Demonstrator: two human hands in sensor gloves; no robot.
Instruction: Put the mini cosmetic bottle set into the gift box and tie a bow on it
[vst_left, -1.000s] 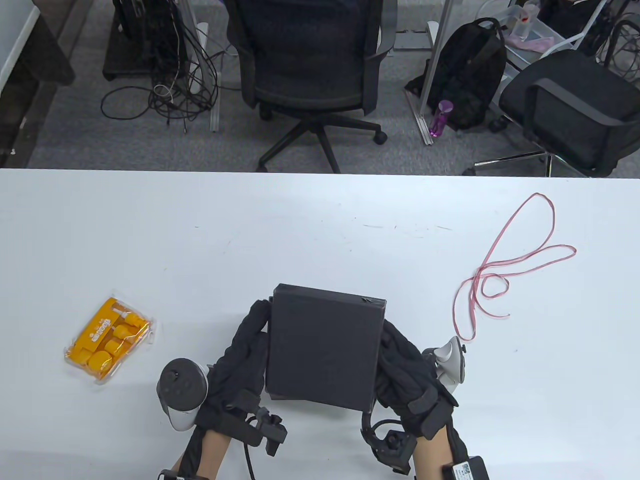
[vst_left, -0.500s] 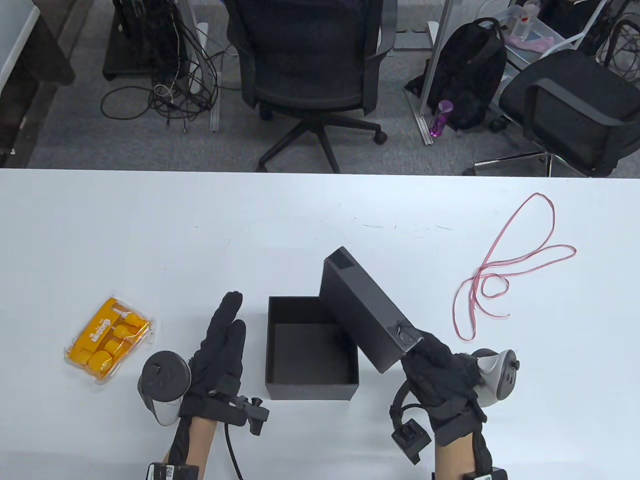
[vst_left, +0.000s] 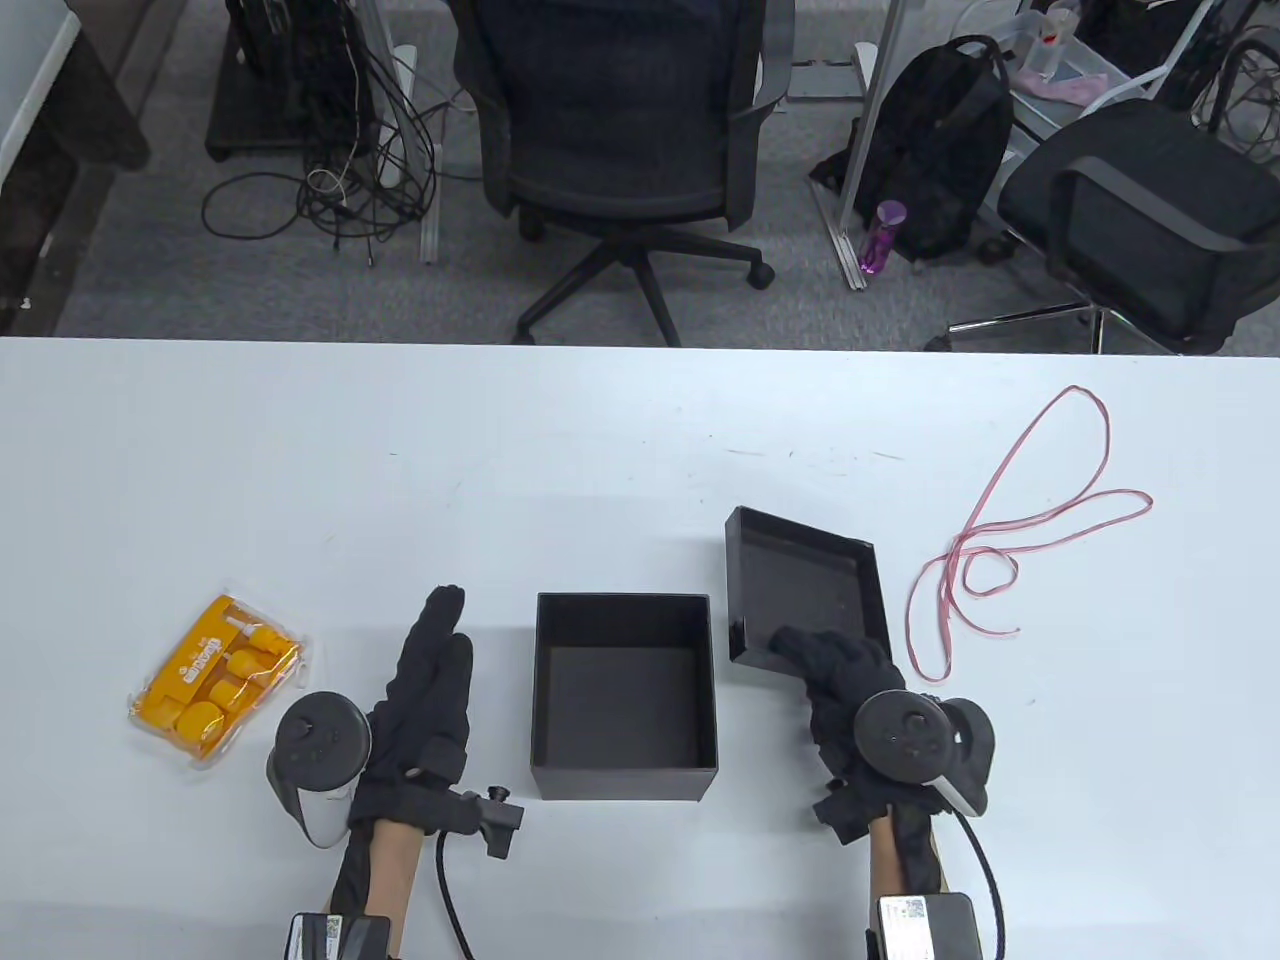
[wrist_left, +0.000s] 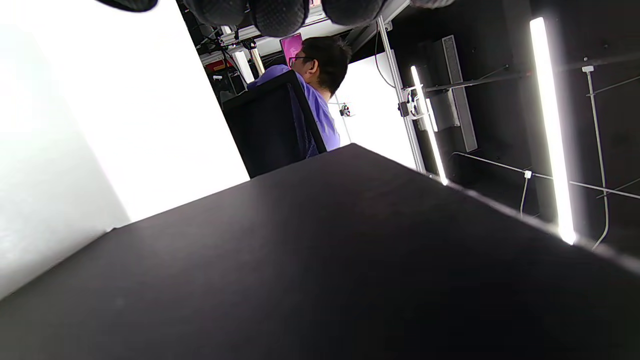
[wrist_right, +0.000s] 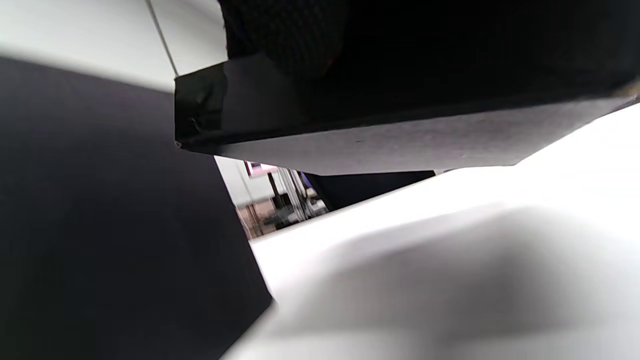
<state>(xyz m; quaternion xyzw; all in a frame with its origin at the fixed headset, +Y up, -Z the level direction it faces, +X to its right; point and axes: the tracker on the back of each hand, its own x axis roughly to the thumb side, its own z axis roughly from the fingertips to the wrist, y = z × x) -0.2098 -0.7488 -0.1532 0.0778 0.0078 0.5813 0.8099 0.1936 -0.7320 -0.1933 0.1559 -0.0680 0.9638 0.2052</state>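
Observation:
The black gift box (vst_left: 622, 782) stands open and empty at the table's near middle. Its lid (vst_left: 800, 575) lies open side up just right of the box. My right hand (vst_left: 815, 655) grips the lid's near edge; in the right wrist view the lid (wrist_right: 400, 145) hangs a little above the table beside the box wall (wrist_right: 100, 225). My left hand (vst_left: 435, 650) lies with straight fingers left of the box, holding nothing. The orange mini bottle set (vst_left: 215, 677) in its clear pack sits at the near left. A pink ribbon (vst_left: 1010, 530) lies looped at the right.
The white table (vst_left: 400, 480) ends at a far edge with office chairs (vst_left: 620, 130), a backpack and cables on the floor beyond. In the left wrist view the box wall (wrist_left: 350, 260) fills the lower frame, and a person sits far behind.
My right hand lifted the lid off the box, turned it over and brought it down to the right of the box. My left hand let go and drew slightly left.

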